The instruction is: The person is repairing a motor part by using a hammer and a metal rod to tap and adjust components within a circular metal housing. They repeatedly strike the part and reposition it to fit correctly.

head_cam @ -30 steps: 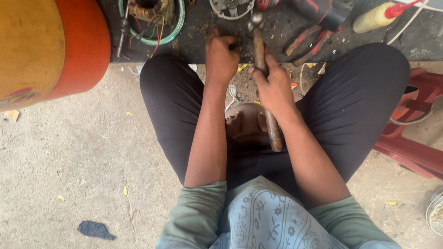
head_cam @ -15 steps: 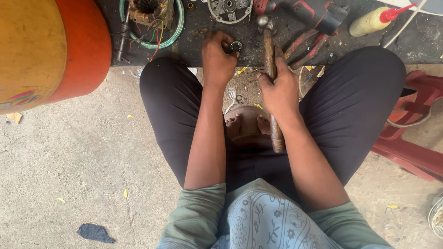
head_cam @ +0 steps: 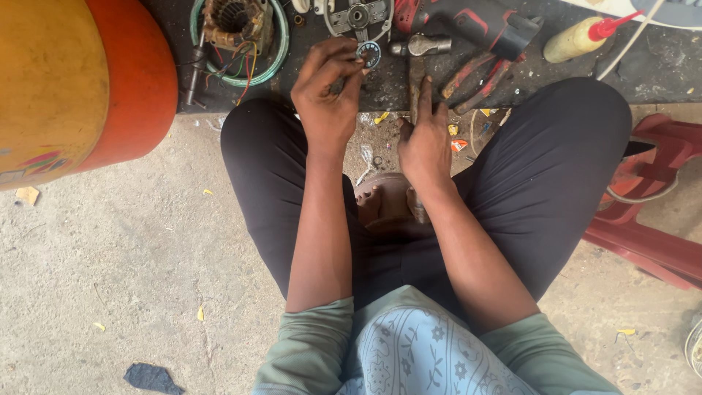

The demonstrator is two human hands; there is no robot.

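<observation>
Left hand (head_cam: 327, 99) pinches a small round metal bearing ring (head_cam: 370, 53) at the fingertips, over the dark work mat (head_cam: 658, 66), just below a round metal motor end plate (head_cam: 358, 14). Right hand (head_cam: 424, 146) wraps closed around the wooden handle of a steel-headed hammer (head_cam: 418, 48), head resting on the mat beside red-handled pliers (head_cam: 475, 77).

mat crowded ahead by drill (head_cam: 475, 25), pliers (head_cam: 475, 80), motor stator (head_cam: 234, 25), bare concrete (head_cam: 110, 256) open leftward
</observation>
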